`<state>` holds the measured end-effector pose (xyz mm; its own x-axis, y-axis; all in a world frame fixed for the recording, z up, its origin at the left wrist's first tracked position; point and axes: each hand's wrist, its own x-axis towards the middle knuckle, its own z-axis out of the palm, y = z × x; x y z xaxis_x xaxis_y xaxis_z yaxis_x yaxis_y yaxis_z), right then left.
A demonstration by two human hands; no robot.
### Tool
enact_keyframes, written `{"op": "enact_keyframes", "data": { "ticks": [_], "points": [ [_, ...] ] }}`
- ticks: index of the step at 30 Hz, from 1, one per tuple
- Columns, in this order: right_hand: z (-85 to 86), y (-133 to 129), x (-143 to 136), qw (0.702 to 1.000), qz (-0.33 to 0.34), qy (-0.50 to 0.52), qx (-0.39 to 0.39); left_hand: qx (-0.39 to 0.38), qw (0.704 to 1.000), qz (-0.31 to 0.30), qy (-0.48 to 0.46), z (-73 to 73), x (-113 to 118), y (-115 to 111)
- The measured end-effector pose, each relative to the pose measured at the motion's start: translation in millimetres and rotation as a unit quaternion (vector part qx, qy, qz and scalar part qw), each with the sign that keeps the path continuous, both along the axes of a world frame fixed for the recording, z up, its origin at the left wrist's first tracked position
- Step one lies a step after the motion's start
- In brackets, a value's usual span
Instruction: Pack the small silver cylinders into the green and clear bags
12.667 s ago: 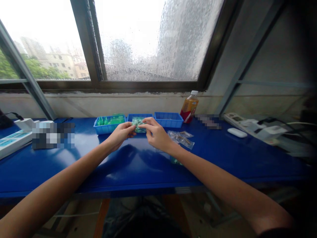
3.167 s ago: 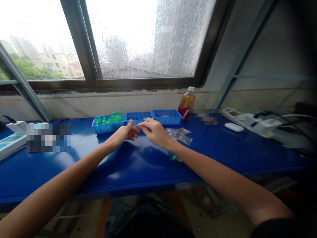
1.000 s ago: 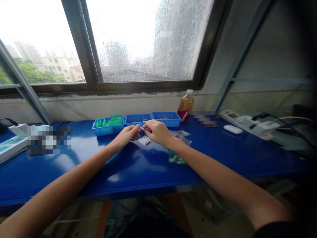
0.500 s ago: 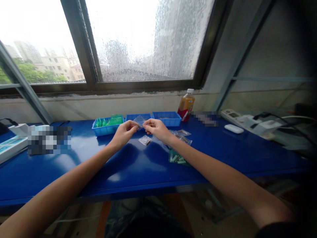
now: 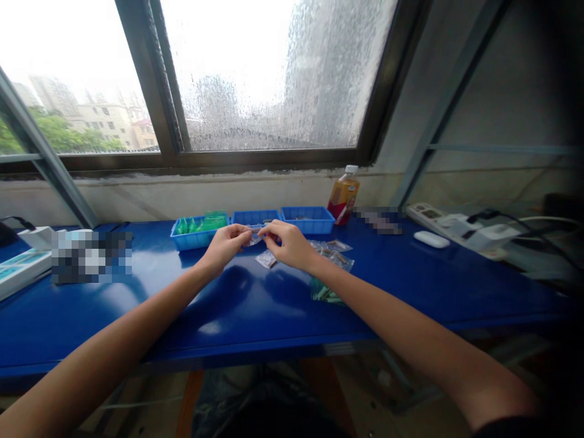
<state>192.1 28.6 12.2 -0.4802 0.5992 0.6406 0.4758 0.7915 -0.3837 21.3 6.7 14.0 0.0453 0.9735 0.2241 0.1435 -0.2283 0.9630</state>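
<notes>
A small clear plastic bag is stretched between my two hands above the blue table. My left hand pinches its left side, and my right hand pinches its right side near the top edge. What lies inside the bag is too small to make out. Just below the hands, another small clear packet rests on the table, partly covered by my right hand. Several more clear packets lie to the right of that hand. A green-tinted bag of pale sticks shows partly behind my right forearm.
Behind my hands stand three blue trays; the left tray holds green bags, the right tray small items. A drink bottle stands beside them. Power strips and a white case lie toward the sides.
The clear bag has swung down from above the fingertips and now hangs between the hands. My right hand has turned slightly and sits a little lower over the packet on the table.
</notes>
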Motion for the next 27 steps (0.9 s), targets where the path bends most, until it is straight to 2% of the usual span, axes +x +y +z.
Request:
{"op": "enact_keyframes", "data": {
  "ticks": [2, 4, 7, 9, 11, 15, 18, 20, 23, 25, 27],
  "points": [
    [-1.7, 4, -2, 0.994, -0.009, 0.069, -0.08, 0.042, 0.999, 0.011, 0.019, -2.6, 0, 2],
    [-2.0, 6, -3, 0.976, -0.012, 0.134, -0.174, 0.079, 0.996, 0.017, 0.038, -5.2, 0, 4],
    [-0.1, 7, -3, 0.942, 0.04, 0.166, -0.29, 0.122, 0.989, 0.009, 0.081, -7.5, 0, 5],
    [1.1, 5, -3, 0.933, 0.077, 0.158, -0.314, 0.134, 0.986, 0.003, 0.103, -7.3, 1, 4],
    [0.9, 3, -4, 0.945, 0.08, 0.145, -0.28, 0.138, 0.983, 0.001, 0.118, -6.3, 2, 2],
    [-1.2, 2, -5, 0.985, 0.003, 0.097, -0.142, 0.125, 0.982, 0.039, 0.138, -5.7, 3, 1],
    [-0.4, 1, -1, 0.997, -0.063, 0.044, -0.017, 0.031, 0.991, 0.066, 0.115, -6.4, 2, 3],
    [1.3, 0, 2, 0.995, -0.094, 0.016, 0.043, -0.058, 0.995, 0.041, 0.064, -5.6, 2, 3],
    [3.5, -3, 4, 0.991, -0.106, -0.006, 0.077, -0.127, 0.99, -0.049, -0.022, -1.9, 2, 0],
    [4.2, -6, 2, 0.993, -0.085, -0.005, 0.077, -0.1, 0.99, -0.085, -0.045, 1.1, 2, -2],
    [4.6, -8, -1, 0.998, -0.042, 0.019, 0.052, -0.043, 0.996, -0.068, -0.036, 3.4, 1, -3]
  ]
}}
